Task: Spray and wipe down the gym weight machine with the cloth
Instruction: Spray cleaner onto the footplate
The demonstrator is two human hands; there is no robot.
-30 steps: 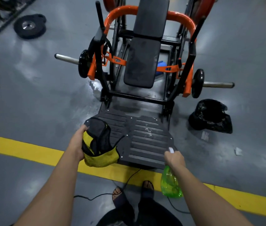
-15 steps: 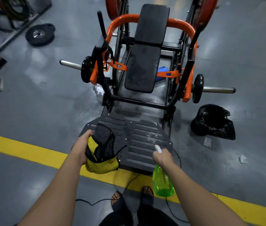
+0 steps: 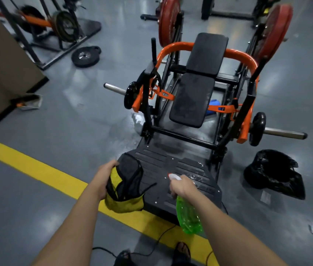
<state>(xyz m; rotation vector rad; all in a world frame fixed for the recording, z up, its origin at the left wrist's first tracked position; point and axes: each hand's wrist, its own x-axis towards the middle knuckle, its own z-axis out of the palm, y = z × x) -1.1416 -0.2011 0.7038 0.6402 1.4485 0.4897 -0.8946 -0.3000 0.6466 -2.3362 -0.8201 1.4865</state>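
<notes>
A black and orange weight machine point(image 3: 192, 100) stands ahead, its padded seat and back tilted toward me. Its black slatted footplate point(image 3: 173, 169) lies low in front of me, with wet spots near its right side. My left hand point(image 3: 103, 175) grips a yellow and dark grey cloth point(image 3: 126, 187) bunched at the footplate's left corner. My right hand point(image 3: 182, 186) holds a green spray bottle point(image 3: 188, 215) by its white trigger head, nozzle over the footplate's middle.
A black plastic bag point(image 3: 274, 173) lies on the grey floor to the right. A yellow floor line point(image 3: 36, 166) crosses under the footplate. A loose weight plate point(image 3: 85, 56) and a rack point(image 3: 55, 24) stand far left. A cable point(image 3: 151, 244) runs by my feet.
My view has tilted up and back, showing more of the room. My right hand with the bottle has shifted left over the footplate. My left hand still holds the cloth at the corner.
</notes>
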